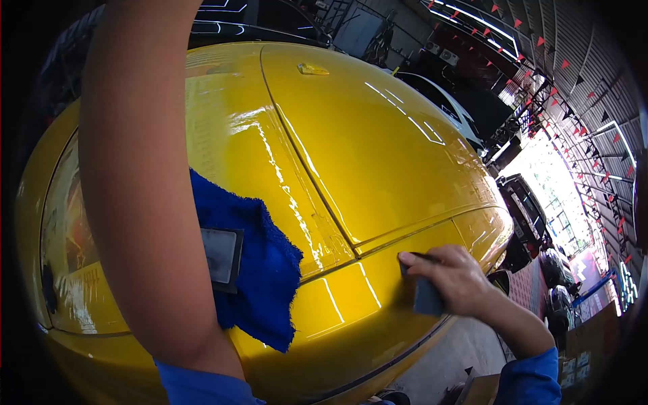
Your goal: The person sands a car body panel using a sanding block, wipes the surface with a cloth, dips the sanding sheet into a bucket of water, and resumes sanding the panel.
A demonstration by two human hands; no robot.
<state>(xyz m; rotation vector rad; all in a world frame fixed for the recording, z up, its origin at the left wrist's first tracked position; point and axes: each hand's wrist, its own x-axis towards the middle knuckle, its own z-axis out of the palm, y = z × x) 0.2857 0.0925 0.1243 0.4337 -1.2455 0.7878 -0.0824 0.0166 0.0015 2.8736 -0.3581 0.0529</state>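
Note:
My right hand (455, 277) is closed around a flat dark grey piece (427, 298), held against the glossy yellow car body (378, 162) just below a panel seam. A thin dark edge shows by its fingertips. My left forearm (142, 182) crosses the left of the view and runs out at the top, so the left hand is out of sight. Partly behind that forearm, a blue cloth (270, 270) lies on the yellow body, with a grey rectangular pad with a dark border (223, 258) on it.
A dark car (253, 27) stands behind the yellow one. Farther right are a white car (442, 101) and a dark vehicle (523, 216) near a bright opening. Grey floor (459, 354) shows at the bottom right, beside a cardboard box (480, 390).

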